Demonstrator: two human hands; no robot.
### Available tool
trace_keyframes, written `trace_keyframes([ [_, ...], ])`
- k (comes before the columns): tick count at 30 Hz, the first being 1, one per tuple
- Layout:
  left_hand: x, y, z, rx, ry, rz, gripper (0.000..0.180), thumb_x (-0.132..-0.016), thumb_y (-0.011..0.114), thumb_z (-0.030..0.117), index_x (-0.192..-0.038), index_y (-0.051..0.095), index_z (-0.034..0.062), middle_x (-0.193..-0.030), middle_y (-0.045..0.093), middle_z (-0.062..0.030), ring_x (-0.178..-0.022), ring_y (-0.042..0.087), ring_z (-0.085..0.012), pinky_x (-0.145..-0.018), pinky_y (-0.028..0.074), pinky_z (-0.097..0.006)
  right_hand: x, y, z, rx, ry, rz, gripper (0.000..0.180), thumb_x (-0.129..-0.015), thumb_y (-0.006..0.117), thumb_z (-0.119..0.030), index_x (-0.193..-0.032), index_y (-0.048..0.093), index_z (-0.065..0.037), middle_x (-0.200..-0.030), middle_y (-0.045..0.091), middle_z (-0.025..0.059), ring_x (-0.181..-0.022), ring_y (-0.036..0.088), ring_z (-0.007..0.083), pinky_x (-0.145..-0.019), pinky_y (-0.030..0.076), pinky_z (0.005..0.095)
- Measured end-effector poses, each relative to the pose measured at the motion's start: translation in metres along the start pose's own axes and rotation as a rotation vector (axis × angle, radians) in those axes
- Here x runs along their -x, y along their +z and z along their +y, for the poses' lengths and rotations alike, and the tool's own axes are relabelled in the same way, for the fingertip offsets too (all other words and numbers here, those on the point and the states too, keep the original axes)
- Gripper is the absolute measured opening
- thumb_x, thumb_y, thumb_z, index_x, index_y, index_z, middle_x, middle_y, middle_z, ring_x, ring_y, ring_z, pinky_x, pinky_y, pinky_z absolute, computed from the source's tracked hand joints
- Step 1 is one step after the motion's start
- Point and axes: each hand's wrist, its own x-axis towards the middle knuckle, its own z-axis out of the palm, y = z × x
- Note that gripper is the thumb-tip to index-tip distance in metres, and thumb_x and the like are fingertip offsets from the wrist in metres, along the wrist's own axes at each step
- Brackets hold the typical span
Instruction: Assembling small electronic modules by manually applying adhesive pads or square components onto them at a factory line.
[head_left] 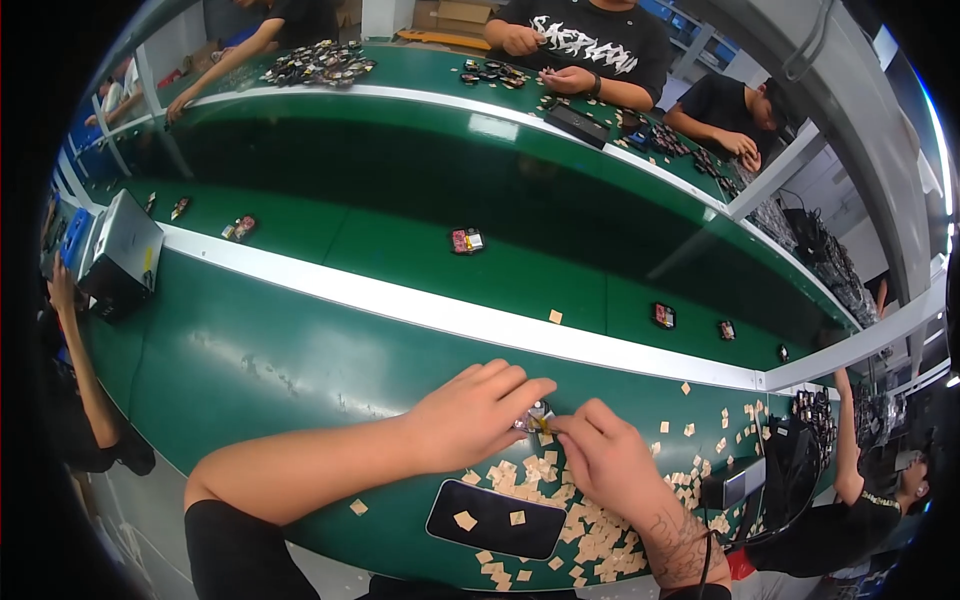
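Observation:
My left hand (pixel 478 415) is closed around a small round electronic module (pixel 538 414) with a silvery part and a yellow strip, just above the green bench. Most of the module is hidden by the fingers. My right hand (pixel 608 455) meets it from the right, thumb and forefinger pinched at its edge by the yellow strip. What the pinch holds is too small to make out. Below both hands, many small tan square pads (pixel 598 535) lie scattered and heaped. A black smartphone (pixel 490 504) rests among them, two pads on its screen.
Beyond a white rail (pixel 450 318), a green conveyor belt (pixel 360 265) carries spaced modules, one a pink-and-yellow module (pixel 466 240). A grey box-shaped machine (pixel 125 250) stands at the left. To the right are a black device (pixel 735 483) and black cables. Other people work across the belt and at both sides.

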Motion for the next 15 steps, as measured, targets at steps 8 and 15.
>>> trace_keyframes([
  [8,0.001,-0.001,0.010,-0.041,0.081,0.012,0.062,-0.085,0.085,0.014,-0.141,0.058,0.0048,-0.112,0.060,-0.0112,-0.107,0.060,-0.0329,-0.093,0.054,-0.042,0.001,0.010,-0.006,0.325,-0.067,-0.038,0.026,-0.084,0.071,-0.003,-0.111,0.068,-0.004,-0.095,0.058,0.0078,-0.083,0.069,0.0272,-0.067,0.059,0.0386],
  [15,-0.001,0.001,0.010,0.048,0.039,-0.011,0.054,-0.088,0.080,0.012,-0.135,0.056,0.0030,-0.111,0.059,-0.0121,-0.109,0.058,-0.0327,-0.096,0.052,-0.043,0.002,0.015,0.007,-0.026,0.096,0.027,0.021,-0.088,0.072,-0.005,-0.108,0.067,-0.004,-0.093,0.061,0.0093,-0.081,0.070,0.0290,-0.065,0.059,0.0396],
])
